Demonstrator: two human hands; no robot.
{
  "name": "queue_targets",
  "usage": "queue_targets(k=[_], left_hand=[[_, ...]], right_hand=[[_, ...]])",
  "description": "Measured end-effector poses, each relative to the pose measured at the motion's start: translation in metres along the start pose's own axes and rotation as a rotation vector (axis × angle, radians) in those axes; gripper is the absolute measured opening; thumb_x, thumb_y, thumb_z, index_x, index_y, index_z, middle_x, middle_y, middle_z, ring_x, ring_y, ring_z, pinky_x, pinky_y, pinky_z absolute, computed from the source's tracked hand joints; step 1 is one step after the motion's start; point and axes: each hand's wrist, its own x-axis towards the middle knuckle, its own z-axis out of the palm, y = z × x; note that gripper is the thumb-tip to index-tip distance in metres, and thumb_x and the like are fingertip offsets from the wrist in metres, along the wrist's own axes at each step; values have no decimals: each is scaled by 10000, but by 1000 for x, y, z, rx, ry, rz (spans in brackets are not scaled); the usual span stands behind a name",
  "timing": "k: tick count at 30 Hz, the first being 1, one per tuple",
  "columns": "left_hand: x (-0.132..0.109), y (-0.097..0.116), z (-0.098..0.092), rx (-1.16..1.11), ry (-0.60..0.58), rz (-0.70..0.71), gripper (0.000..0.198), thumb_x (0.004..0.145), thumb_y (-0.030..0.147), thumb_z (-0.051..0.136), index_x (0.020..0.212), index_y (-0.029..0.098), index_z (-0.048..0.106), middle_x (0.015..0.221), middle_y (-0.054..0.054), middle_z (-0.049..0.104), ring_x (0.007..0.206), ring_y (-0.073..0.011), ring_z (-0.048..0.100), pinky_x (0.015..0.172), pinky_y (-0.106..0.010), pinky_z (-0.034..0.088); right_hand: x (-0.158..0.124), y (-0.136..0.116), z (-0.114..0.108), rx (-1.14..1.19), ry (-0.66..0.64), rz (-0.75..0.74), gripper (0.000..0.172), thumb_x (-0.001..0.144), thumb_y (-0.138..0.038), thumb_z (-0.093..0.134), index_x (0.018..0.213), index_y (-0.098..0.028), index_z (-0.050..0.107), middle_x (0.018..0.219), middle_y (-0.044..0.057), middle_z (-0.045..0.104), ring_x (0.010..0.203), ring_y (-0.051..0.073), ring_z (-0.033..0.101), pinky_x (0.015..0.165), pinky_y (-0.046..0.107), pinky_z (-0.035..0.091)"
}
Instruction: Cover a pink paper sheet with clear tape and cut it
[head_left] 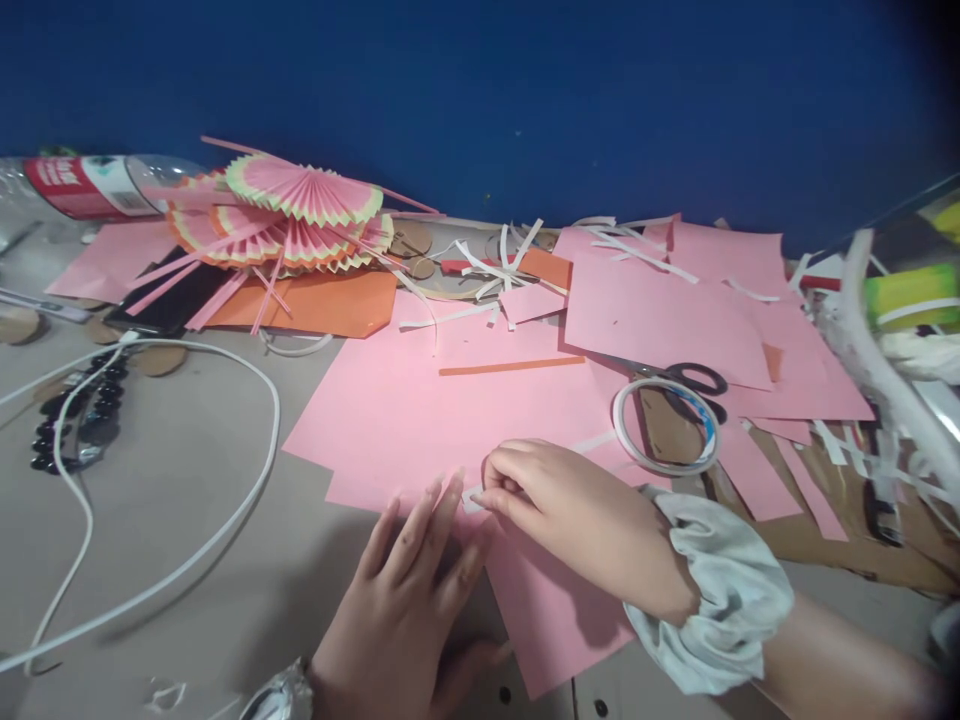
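My left hand lies with its fingers stretched out, the tips on the lower edge of a pink paper sheet. Beside those fingertips, my right hand pinches the end of a white strip of tape at the paper. From behind the right hand the strip runs up to a tape roll with a blue inner ring, which rests on the right. Black-handled scissors lie partly behind the roll. An orange paper strip crosses the pink sheet. Another pink piece extends below the right hand.
Folded pink paper fans sit on orange paper at the back left, near a plastic bottle. A white cable loops across the left side beside a black bead bracelet. More pink sheets and white scraps pile up at right.
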Motion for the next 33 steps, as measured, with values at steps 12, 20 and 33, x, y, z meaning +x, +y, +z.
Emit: queue_targets(k=[12,20,33], left_hand=[[9,-41,-17,-81,-130,174,796,749,711,435,1409,290,285,1514,-41,200,1383,-297,103,1097,-452,-12],[21,-65,-12,-170,-150,319,858,718,755,408,1416,276,272,1500,-41,246,1378,-314,104,1095,-466,-50],[22,-69,-17,-207,-292,329,813,809,728,230,1436,210,213,1483,-12,288,1384,-277,81,1075,-415,-152]], right_hand=[[1,1,-1,-2,-10,0,209,831,-174,525,632,-179,460,690,-24,542,625,102,468,591,246,320],[2,2,3,8,34,37,197,824,-127,500,640,-178,454,691,-23,534,631,104,464,598,244,323],[4,2,4,10,9,69,168,840,-146,488,676,-180,496,740,-9,563,694,124,491,639,261,354]])
